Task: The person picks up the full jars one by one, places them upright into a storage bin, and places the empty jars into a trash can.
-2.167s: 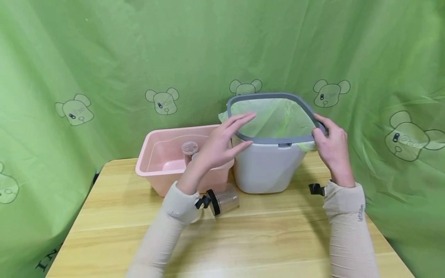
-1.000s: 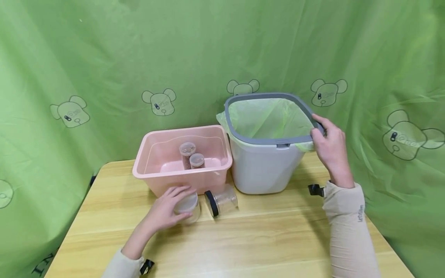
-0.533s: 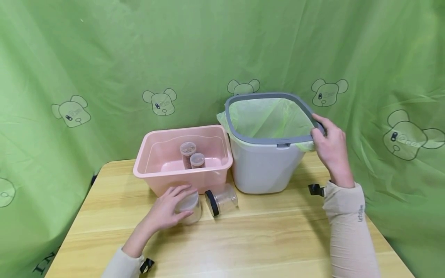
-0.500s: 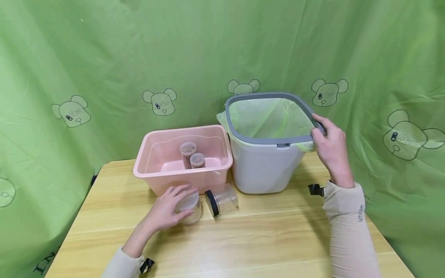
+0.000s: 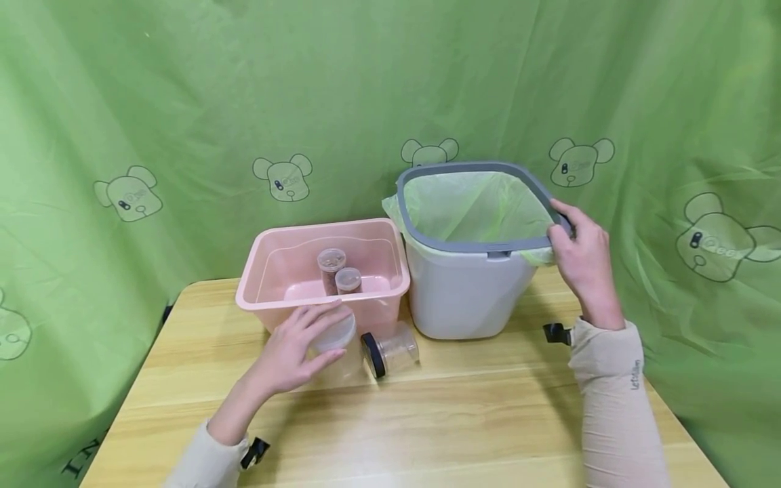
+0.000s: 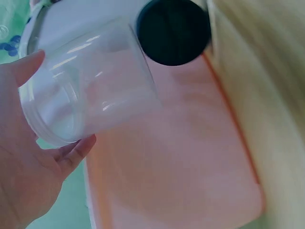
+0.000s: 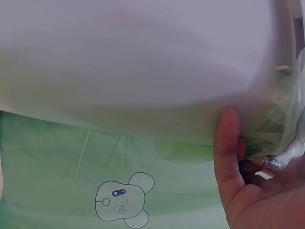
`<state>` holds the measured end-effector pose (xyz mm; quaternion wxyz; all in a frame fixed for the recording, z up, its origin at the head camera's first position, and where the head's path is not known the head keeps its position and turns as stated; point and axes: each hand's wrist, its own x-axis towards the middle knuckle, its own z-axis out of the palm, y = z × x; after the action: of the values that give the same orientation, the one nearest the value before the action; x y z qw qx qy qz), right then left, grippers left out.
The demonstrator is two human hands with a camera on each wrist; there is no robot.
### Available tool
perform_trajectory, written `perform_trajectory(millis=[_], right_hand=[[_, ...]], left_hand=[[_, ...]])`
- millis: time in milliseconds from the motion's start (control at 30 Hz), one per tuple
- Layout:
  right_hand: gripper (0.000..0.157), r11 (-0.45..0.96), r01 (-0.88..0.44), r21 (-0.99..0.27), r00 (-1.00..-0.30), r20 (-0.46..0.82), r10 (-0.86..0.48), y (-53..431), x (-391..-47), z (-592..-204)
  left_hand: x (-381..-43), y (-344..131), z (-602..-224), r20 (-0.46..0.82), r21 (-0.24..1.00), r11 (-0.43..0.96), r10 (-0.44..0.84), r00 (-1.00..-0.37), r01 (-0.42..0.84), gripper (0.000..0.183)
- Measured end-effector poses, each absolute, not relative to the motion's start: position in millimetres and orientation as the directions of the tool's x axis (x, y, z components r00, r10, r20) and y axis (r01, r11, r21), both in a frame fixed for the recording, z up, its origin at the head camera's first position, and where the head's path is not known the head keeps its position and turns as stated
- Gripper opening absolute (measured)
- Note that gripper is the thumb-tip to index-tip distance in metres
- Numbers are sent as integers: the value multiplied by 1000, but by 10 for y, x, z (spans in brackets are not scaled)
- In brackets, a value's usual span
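My left hand (image 5: 294,352) grips a clear plastic jar (image 6: 102,86) by its whitish lid, thumb on one side and fingers on the other. The jar looks see-through with nothing inside, and is held up in front of the pink bin (image 5: 323,226). Beside it a second clear jar (image 5: 399,349) with a black lid (image 5: 373,355) lies on its side on the table. At the right, my right hand (image 5: 582,261) holds the grey rim (image 5: 539,190) of a light grey trash can (image 5: 470,298) lined with a green bag (image 5: 482,207).
Two small lidded containers with brown contents, a taller one (image 5: 331,264) and a shorter one (image 5: 349,281), stand in the pink bin. Bin and trash can stand side by side at the back of the wooden table (image 5: 464,420), before a green curtain (image 5: 342,81).
My left hand came away from the trash can to the whitish-lidded jar on the table, took hold of its lid and raised it a little. My right hand stayed on the rim.
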<state>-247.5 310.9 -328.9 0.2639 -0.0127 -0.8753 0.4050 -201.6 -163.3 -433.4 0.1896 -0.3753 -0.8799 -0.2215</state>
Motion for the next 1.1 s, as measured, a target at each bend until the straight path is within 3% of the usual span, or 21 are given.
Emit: perform_trajectory(millis=[233,467,700,933,1100], right_hand=[[53,667,-201,-717,-857,458,234,3116,-2474,-3289],[53,669,-191,-718,-860,451,238,3122,-2459,-3286],[53,662,-202,-722,-865,448,224,3087,-2482,-3277],[52,680,-206,-704,-848,475,235,3082,-2499,-3286],[52,680,-202,-705,-849,472,238,3112,-2482,-3304]], left_hand=[[-2049,-1487,-3960,587,232,546,582,-564,805,62],[-2169,-1352,-3588,641,278,474,557,-529,836,60],[-2283,-1177,-3318,726,338,387,473,-499,858,61],[-2356,-948,-3064,852,314,249,351,-388,916,66],[-2402,-777,-2961,879,341,177,287,-380,923,73]])
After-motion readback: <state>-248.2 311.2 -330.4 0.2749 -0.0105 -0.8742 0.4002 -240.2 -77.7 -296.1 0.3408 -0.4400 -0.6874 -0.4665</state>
